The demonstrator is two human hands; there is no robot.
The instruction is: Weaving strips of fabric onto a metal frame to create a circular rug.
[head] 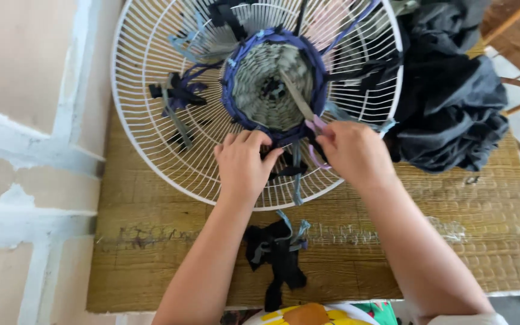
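A white wire fan guard (145, 120) lies on a woven mat, used as a loom. At its centre is a round woven piece (272, 84) of grey strips ringed with blue-purple fabric. My left hand (243, 164) presses on the lower edge of the weave, fingers curled over a dark strip. My right hand (351, 149) pinches a thin pink and grey fabric strip (299, 99) that runs up across the weave. Dark and blue strips are tied around the guard's wires.
A heap of dark grey cloth (452, 90) lies at the right, over the guard's rim. Loose black and light blue scraps (278, 253) sit on the mat (452, 229) near me. A wooden chair frame (519, 36) stands at the top right. Pale floor lies left.
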